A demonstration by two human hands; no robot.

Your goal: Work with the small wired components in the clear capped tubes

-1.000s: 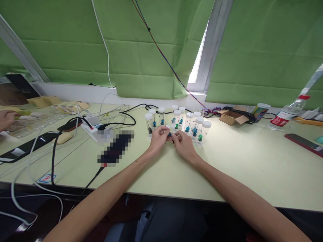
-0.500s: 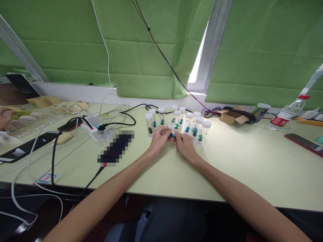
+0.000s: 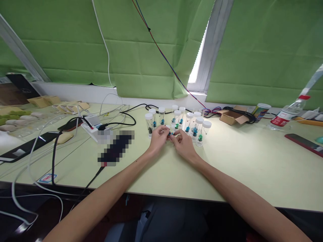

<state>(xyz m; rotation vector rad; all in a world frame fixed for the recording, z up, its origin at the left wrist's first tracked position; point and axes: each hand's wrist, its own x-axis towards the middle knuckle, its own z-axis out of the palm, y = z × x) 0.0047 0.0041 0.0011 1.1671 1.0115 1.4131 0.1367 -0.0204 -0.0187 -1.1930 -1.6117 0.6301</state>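
My left hand [image 3: 158, 139] is closed, its thumb and fingers pinching a small blue piece [image 3: 171, 133] with dark ends. Over the table, my right hand [image 3: 185, 144] meets it from the other side, its fingertips closed on the same piece. Much of the piece is hidden by the fingers, so its exact kind is unclear. Just behind the hands stand several clear tubes with white caps. One tube [image 3: 207, 126] at the right holds a green figure on a dark base and a thin rod; a tube [image 3: 162, 112] further back holds a blue one.
A power strip [image 3: 92, 129] with tangled cables lies to the left, near a dark blurred device [image 3: 117, 146]. Beyond the tubes on the right are an open cardboard box [image 3: 230, 117], a can [image 3: 261, 112] and a plastic bottle [image 3: 287, 114]. The table edge runs below my forearms.
The blue piece has shifted slightly left between my fingers. My right hand's fingers have changed their hold and lifted a little. Another person's hand at the far left has left the view.
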